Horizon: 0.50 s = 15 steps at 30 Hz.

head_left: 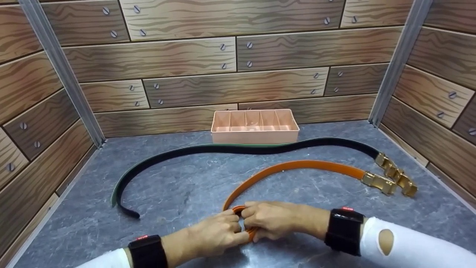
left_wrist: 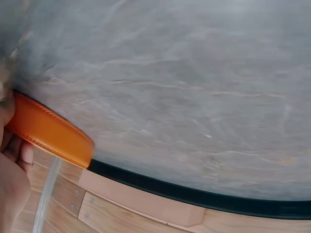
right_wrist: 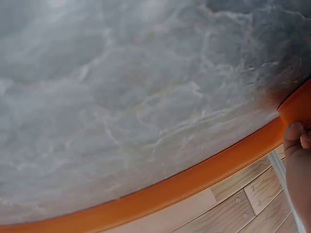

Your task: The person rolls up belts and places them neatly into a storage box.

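Observation:
An orange belt stands on its edge in a curve, its gold buckle at the right. At the near end the belt is bent into a small coil, with my left hand gripping its left side. My right hand holds the other side, fingers curled close to the left ones. In the left wrist view a stitched orange loop shows beside the fingers. The right wrist view shows the strap running away from my pinching fingers. My hands hide part of the coil.
Behind the orange belt, a black belt with a green face stretches across the grey tabletop. Its gold buckle lies close to the orange belt's buckle. A pink divided tray stands against the wood-patterned back wall.

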Motion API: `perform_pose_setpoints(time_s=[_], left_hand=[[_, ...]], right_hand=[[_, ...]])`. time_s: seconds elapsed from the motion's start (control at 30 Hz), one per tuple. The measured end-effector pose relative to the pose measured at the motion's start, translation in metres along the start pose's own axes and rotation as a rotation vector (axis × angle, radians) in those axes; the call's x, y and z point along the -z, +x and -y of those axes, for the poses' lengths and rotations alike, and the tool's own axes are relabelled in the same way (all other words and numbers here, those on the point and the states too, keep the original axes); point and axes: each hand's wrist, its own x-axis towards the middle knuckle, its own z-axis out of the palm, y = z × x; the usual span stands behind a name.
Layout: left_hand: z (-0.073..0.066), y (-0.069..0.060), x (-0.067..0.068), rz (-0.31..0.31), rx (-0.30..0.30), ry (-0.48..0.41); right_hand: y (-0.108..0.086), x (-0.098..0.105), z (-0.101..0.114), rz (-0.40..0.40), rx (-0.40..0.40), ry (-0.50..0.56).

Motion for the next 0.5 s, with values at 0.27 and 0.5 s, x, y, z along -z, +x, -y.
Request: perform_pose_setpoints(time_s=[0.27, 0.5], left_hand=[[-0.003, 0.005, 0.000, -0.033, 0.032, -0.006], [0.008, -0.001, 0.002, 0.057, 0.005, -0.054]], right_hand=[[0.004, -0.003, 0.005, -0.042, -0.006, -0.041], [0.002, -0.003, 0.000, -0.036, 0.030, 0.056]])
